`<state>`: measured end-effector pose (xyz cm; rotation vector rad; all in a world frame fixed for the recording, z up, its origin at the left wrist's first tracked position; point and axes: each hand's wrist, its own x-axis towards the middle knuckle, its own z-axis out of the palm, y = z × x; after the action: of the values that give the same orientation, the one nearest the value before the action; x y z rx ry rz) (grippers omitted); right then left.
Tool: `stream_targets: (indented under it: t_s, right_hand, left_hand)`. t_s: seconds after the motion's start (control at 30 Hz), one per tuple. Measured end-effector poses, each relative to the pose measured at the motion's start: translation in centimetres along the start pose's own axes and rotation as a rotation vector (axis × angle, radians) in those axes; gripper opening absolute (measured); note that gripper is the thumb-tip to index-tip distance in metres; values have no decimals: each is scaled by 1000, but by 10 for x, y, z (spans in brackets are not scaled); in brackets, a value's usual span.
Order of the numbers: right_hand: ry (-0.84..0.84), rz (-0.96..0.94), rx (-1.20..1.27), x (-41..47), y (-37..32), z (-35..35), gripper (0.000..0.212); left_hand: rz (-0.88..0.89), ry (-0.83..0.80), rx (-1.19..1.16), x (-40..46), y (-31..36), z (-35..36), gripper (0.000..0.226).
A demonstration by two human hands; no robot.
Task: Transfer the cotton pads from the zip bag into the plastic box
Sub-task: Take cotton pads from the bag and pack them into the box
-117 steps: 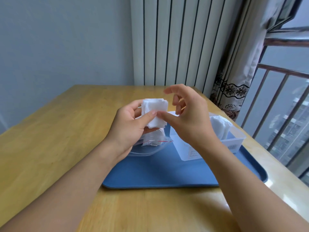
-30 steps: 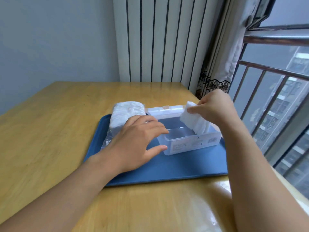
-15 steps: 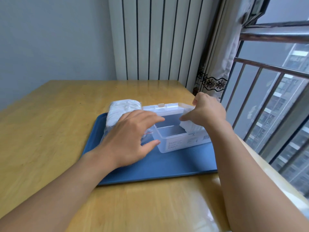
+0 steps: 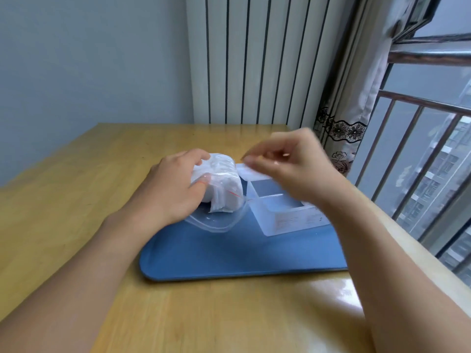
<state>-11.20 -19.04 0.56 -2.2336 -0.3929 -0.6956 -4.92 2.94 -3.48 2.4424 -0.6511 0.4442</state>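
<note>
Fingers (image 4: 196, 159) of the left hand (image 4: 170, 189) curl round the zip bag (image 4: 221, 184), a clear pouch bulging with white cotton pads (image 4: 226, 171), on the far left of the blue tray (image 4: 229, 250). The right hand (image 4: 293, 169) hovers blurred over the plastic box (image 4: 285, 215); whether its curled fingers pinch anything cannot be told.

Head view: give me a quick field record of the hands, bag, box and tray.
left hand: grips the zip bag
right hand: raised above the plastic box, blurred, grip unclear
zip bag: still full of cotton pads, on the blue tray
plastic box: open, on the tray, right of the bag
</note>
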Motion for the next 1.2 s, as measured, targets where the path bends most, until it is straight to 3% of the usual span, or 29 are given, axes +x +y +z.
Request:
stream_targets:
  t_s: [0.1,0.2,0.3,0.47,0.73,0.8,0.93,1.2]
  right_hand:
    - [-191,-197,-318,-13,-13,38,10]
    - [-55,-227,-661,-12,-4,52,19]
    - [23,-185,-760,-11,5,54,37]
    - [-34,-111,-762,-10,9,62,62]
    - [-162,-37,-695,-5,3,57,68]
    - [-174,-24,-682,-5,3,57,67]
    - [-171,-38,-672,-6,4,56,53]
    - [-157,-5,-647,-6,2,51,30]
  left_hand:
    - [-9,146,-45,0,4,-1,20]
    - [4,242,-40,1,6,-3,19]
    - [21,285,-52,0,8,-2,22]
    - [108,325,-131,1,10,-2,28]
    - [140,238,-210,2,13,4,14]
    - [113,190,-182,1,12,2,11]
    - [62,77,24,-1,7,2,49]
    - [-42,133,28,-1,6,5,14]
